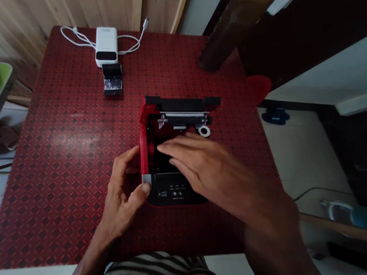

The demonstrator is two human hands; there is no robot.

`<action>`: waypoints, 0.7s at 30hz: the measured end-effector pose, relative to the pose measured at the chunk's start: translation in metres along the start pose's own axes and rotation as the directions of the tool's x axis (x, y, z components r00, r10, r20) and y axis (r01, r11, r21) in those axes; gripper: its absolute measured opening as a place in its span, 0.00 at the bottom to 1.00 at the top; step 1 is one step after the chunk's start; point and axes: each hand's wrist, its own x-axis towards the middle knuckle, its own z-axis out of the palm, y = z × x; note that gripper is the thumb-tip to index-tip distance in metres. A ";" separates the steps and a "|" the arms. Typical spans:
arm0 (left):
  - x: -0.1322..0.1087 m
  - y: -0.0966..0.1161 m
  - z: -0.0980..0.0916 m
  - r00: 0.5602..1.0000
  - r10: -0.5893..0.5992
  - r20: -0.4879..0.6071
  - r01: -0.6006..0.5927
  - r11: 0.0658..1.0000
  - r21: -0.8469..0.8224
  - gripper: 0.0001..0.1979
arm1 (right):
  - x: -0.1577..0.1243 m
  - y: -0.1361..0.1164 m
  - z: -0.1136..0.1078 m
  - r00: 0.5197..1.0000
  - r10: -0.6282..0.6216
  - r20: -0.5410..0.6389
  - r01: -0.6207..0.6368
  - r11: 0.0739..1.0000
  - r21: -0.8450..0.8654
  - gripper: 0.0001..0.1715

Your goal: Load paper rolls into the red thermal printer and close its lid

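A red-and-black label printer [145,152] sits on the table with its lid raised at the back, and its inner compartment is exposed. My left hand [123,194] grips its left side, thumb on the grey front corner and fingers along the red wall. Over the open compartment reaches my right hand [204,162], fingers stretched out toward the left wall and covering much of the inside. I see nothing held in the right hand, though part of its fingers is hidden. A white ring with a dark centre [204,131] shows at the compartment's right side.
The table [79,157] has a red patterned cover. At its back lie a white power bank [107,45] with a white cable [134,48] and a roll of black film [112,79]. A tall brown bottle with green top [241,14] stands at the back right.
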 end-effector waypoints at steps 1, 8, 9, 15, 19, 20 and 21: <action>0.000 0.000 0.000 1.000 0.002 0.001 -0.002 1.000 0.002 0.33 | -0.004 0.001 -0.001 0.999 -0.036 0.013 0.036 0.999 0.039 0.21; 0.002 -0.002 -0.001 1.000 0.024 -0.009 -0.023 1.000 0.016 0.33 | 0.003 0.011 0.007 0.989 -0.099 0.113 0.088 0.992 0.095 0.18; 0.002 -0.003 -0.001 1.000 0.021 -0.007 -0.021 1.000 0.008 0.33 | 0.004 0.012 0.007 0.988 -0.098 0.119 0.087 0.992 0.092 0.18; 0.000 0.002 0.000 1.000 -0.022 -0.016 0.022 0.999 -0.024 0.34 | -0.006 0.012 0.003 0.993 -0.069 -0.094 0.074 0.996 0.049 0.18; 0.007 0.012 -0.004 0.994 -0.081 -0.077 0.078 0.996 -0.041 0.31 | -0.028 0.004 0.003 0.952 -0.067 -0.298 0.084 0.995 0.045 0.16; 0.013 0.016 -0.006 0.990 -0.065 -0.123 0.065 0.998 -0.003 0.31 | -0.033 0.001 0.005 0.940 -0.070 -0.334 0.090 0.995 0.044 0.16; 0.020 0.020 -0.007 0.984 -0.025 -0.174 0.035 0.998 0.056 0.30 | -0.038 -0.002 0.006 0.928 -0.075 -0.366 0.096 0.995 0.038 0.16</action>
